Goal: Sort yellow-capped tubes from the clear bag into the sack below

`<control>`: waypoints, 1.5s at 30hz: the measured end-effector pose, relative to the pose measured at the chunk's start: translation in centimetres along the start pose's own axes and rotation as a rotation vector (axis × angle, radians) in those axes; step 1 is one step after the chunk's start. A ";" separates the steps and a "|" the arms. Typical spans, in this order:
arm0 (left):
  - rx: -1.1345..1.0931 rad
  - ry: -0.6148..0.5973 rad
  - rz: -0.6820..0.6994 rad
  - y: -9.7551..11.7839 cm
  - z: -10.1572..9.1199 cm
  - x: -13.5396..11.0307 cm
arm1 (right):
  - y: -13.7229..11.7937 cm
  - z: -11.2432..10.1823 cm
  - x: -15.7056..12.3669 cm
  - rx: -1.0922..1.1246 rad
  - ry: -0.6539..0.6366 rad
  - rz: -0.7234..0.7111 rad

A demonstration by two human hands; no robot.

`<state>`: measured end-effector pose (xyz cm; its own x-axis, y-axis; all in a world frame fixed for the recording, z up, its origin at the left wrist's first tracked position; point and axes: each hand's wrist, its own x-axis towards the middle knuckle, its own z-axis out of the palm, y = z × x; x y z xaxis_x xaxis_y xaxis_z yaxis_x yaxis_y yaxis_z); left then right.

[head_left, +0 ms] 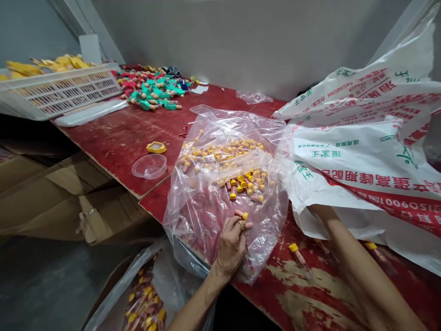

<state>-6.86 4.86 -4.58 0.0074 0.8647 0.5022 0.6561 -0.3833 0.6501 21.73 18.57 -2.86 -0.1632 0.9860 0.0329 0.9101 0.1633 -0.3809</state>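
Worn red-painted plywood table (120, 133) fills my feed, its paint flaked to bare patches near the front edge, with a plain grey wall behind it. On it lies a crinkled clear plastic bag (203, 202), spread open towards me. It holds a heap of small clear tubes with yellow caps (241, 179), lying every which way.

I see the left hand (231, 246) inside the mouth of that bag, fingers (237, 227) curled narrow and closed on a pinkish tube (247, 225) at the fingertips. That tube's long axis runs roughly left to right, though how much of it the fingers cover I cannot make out. Just above it lies another capped tube (241, 214), also crosswise, its yellow cap pointing right.

I follow the right forearm (347, 262) until it runs under a white woven sack with red and green print (361, 161); the right hand is hidden there, so I cannot tell its grip. Between the two arms a loose tube (298, 256) rests on the table, cap up-left, body slanting down-right.

Farther left sit a round clear plastic dish (149, 166), a small yellow square piece (156, 147), a pile of green and red toys (151, 89) and a white slatted plastic basket (62, 92). Brown cardboard boxes (69, 193) stand below the table edge.
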 end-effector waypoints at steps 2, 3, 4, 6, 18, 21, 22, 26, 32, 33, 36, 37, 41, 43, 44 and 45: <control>0.040 -0.004 0.008 -0.1 0.2 0.0 | 0.2 -0.7 -0.9 -0.058 -0.011 -0.021; 0.054 -0.010 0.013 -0.2 0.3 -0.1 | 0.3 -1.0 -1.3 -0.093 -0.002 -0.018; 0.062 -0.017 0.019 -0.4 0.4 -0.1 | 0.3 -1.3 -1.8 -0.128 0.017 -0.002; 0.049 -0.018 0.023 -0.7 0.5 -0.2 | 0.3 -1.9 -3.0 -0.190 0.071 0.052; -0.285 -0.138 0.106 5.2 -2.2 0.6 | -3.7 -2.7 -18.2 0.115 0.301 -0.258; -0.448 -0.252 0.077 7.9 -1.8 -0.5 | -5.7 -1.8 -20.0 0.136 0.256 -0.315; -0.494 -0.270 0.051 8.4 -1.6 -0.9 | -6.1 -1.6 -20.4 0.132 0.252 -0.320; -0.593 -0.233 -0.087 8.6 -1.0 -2.2 | -6.8 -1.0 -21.6 0.124 0.221 -0.331; -0.695 -0.321 -0.232 8.8 -0.6 -3.6 | -8.4 -0.7 -22.3 0.120 0.205 -0.332; -0.716 -0.325 -0.278 9.0 -0.4 -4.0 | -8.9 -0.6 -22.3 0.149 0.210 -0.334; -0.698 -0.283 -0.361 9.7 0.0 -5.1 | -10.4 -0.1 -22.3 0.245 0.262 -0.336; -0.676 -0.268 -0.366 9.9 0.1 -5.5 | -10.8 0.4 -22.3 0.268 0.291 -0.328; -0.637 -0.283 -0.342 10.2 0.2 -6.1 | -11.3 3.2 -22.4 0.278 0.412 -0.257; -0.587 -0.341 -0.279 9.8 0.3 -5.5 | -11.0 4.5 -22.2 0.215 0.431 -0.217; -0.533 -0.348 -0.236 9.3 0.4 -5.0 | -10.7 4.9 -21.9 0.139 0.431 -0.186; -0.459 -0.321 -0.197 8.7 0.4 -4.3 | -10.5 5.2 -21.6 0.036 0.431 -0.149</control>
<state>-0.89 -2.09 -1.29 0.1934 0.9614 0.1958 0.2752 -0.2448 0.9297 13.68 -4.61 -4.39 -0.1104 0.8765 0.4686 0.8737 0.3104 -0.3746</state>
